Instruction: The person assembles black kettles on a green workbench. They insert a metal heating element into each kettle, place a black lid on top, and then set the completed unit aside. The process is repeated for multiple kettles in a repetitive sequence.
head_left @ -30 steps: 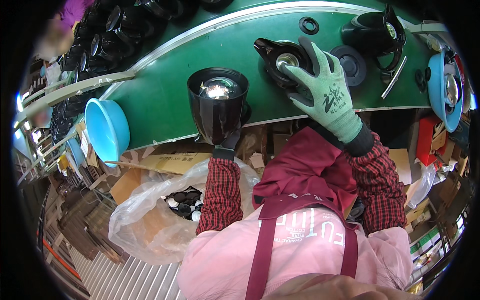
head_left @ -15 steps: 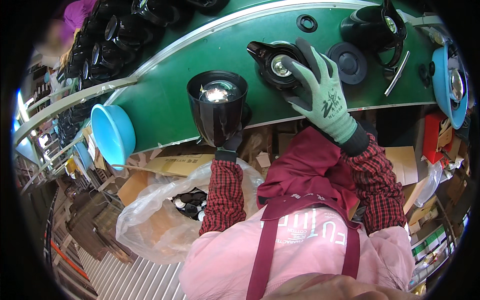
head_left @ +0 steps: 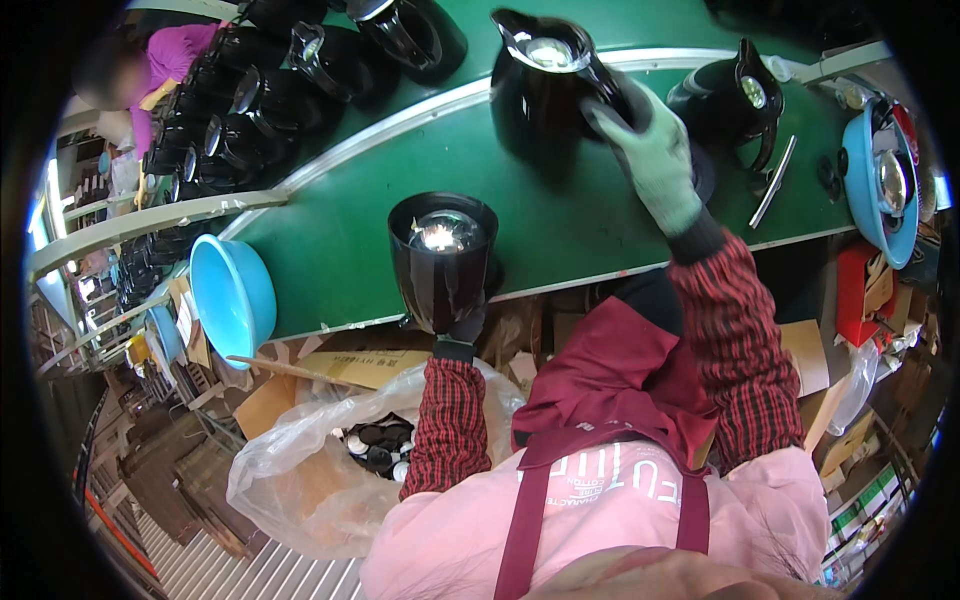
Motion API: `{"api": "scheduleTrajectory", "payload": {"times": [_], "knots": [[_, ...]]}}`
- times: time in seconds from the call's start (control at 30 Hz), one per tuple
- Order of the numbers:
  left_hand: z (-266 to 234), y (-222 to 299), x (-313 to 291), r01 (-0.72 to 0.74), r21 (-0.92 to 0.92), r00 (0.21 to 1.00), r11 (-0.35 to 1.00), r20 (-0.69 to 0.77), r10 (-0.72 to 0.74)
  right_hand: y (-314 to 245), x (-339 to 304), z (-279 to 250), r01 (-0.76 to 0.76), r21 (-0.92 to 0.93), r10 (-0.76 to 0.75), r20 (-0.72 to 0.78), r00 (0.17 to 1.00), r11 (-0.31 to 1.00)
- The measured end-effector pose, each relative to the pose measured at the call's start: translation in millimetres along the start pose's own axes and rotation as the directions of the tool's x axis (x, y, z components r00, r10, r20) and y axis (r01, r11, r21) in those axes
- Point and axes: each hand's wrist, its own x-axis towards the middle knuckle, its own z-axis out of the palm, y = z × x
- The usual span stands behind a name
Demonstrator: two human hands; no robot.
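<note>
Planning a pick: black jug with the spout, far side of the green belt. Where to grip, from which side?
Take the black jug by its handle on the side toward the person, coming from the near right. It stands upright with the spout pointing away to the left, and the right hand already closes there. The left hand holds the open black jug body.

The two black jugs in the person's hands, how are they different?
The left hand holds an open black jug body with no top, so its shiny inside shows. The right hand grips a black jug with a spout, which has its top collar fitted. The open black jug body is at the near edge of the green belt; the other is farther away. Both are black with shiny insides.
</note>
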Motion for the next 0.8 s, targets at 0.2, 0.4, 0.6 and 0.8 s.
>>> {"api": "scheduleTrajectory", "payload": {"times": [0.2, 0.4, 0.6, 0.8], "knots": [[35.8, -27.1, 5.6, 0.019, -0.324, 0.979, 0.946, -0.188, -0.084, 46.7, 139.0, 56.0, 0.192, -0.651, -0.244, 0.011, 0.97, 0.734], [45.7, -35.0, -14.6, 0.142, -0.144, 0.984, 0.979, -0.09, -0.156, 36.6, 67.2, 26.4, 0.315, -0.561, -0.328, 0.081, 0.941, 0.766], [-11.4, 39.4, 25.3, -0.147, 0.084, 0.985, 0.986, -0.073, 0.153, 74.3, -69.9, -70.1, -0.074, -0.996, 0.045, -0.072, 0.996, 0.052], [-31.1, 78.7, 8.8, -0.021, -0.373, 0.999, 0.928, 0.024, 0.032, 57.8, -67.4, -70.2, -0.048, -0.996, 0.171, -0.035, 0.985, 0.075]]}}
